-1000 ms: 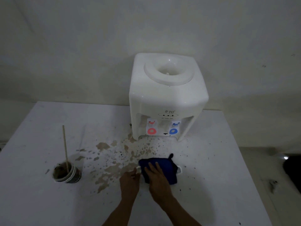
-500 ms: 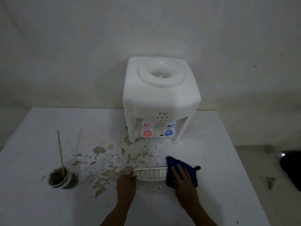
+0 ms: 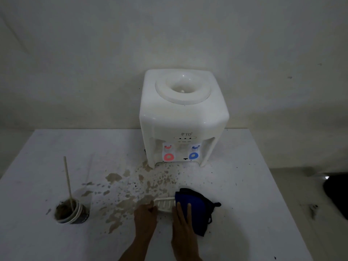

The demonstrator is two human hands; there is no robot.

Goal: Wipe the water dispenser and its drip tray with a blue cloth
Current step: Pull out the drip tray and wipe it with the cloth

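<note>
A white water dispenser [image 3: 183, 117] stands at the back of the white table [image 3: 254, 232], with a red tap and a blue tap on its front. Its white slotted drip tray [image 3: 164, 204] lies on the table in front of me, taken out of the dispenser. My left hand [image 3: 145, 218] grips the tray's left end. My right hand [image 3: 183, 225] presses flat on a blue cloth [image 3: 195, 208], which covers the tray's right half.
Brown stains [image 3: 130, 193] spatter the table between the dispenser and the tray. A cup of brown sludge [image 3: 71, 213] with a stick [image 3: 67, 181] stands at the left. A dark object [image 3: 337, 191] sits beyond the table's right edge.
The blue cloth slid right off the tray under my right hand, then back left over its right half. My left hand stayed on the tray's left end.
</note>
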